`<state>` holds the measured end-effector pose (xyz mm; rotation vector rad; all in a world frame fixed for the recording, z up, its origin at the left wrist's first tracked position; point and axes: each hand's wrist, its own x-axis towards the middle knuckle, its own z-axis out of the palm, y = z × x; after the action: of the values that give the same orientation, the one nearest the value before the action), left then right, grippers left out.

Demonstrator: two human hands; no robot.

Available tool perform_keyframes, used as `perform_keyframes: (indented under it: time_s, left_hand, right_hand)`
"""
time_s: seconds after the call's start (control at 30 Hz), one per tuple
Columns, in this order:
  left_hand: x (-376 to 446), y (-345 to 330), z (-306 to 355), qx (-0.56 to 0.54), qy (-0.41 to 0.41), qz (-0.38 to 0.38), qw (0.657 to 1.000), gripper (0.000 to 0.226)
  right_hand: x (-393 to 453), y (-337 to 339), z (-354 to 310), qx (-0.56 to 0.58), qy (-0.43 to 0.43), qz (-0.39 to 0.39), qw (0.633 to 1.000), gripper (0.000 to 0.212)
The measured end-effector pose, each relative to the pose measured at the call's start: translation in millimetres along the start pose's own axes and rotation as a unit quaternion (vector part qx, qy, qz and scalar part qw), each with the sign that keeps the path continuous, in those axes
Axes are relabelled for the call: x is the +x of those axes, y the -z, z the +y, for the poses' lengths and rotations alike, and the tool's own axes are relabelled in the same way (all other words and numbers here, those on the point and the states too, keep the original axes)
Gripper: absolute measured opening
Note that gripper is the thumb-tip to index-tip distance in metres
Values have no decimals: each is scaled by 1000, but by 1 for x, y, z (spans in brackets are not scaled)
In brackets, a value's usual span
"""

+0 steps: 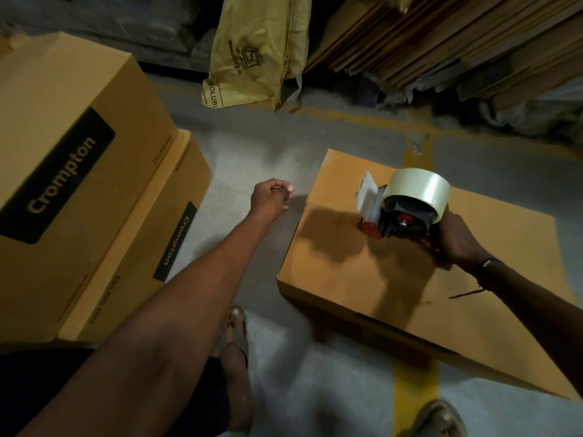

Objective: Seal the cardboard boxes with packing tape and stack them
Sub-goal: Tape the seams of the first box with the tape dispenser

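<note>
Two hands at work: right hand (454, 238) clamped round the handle of the tape dispenser (407, 206), its nose down on the box (410, 279), near the far left corner of the lid. Left hand (271, 197) curled on nothing, over the floor (252, 159) just beside that box. Best pressed flat, drawn straight along the seam. Sealed-looking stack of boxes (79, 184) at left.

Tan box (394, 279), clear tape (418, 190) — red-black dispenser (397, 223), yellow floor stripe (413, 392)
</note>
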<state>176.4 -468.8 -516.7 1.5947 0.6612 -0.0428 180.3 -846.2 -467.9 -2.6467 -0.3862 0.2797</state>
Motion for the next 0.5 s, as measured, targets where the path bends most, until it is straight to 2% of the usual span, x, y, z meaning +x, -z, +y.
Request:
perform_keyframes:
  time_s: [0.1,0.27,0.37,0.47,0.5]
  left_hand:
    - [-2,0,9,9,-18,9,1000,9]
    - [-1,-8,12,24,9,37,999,17]
    - [0,-13,14,21,14,43,999,17]
    - [0,-15,16,34,7,51,998,15]
    - [1,-15,16,40,4,54,998,15]
  right_hand:
    - [0,3,0,7,27,11,1000,90]
    - [6,0,-3,10,-13,29,999,79]
    - [10,-10,5,34,-54,24,998,70]
    - [17,-20,16,64,-123,42,989,42]
    - [19,-23,15,71,-139,42,987,39]
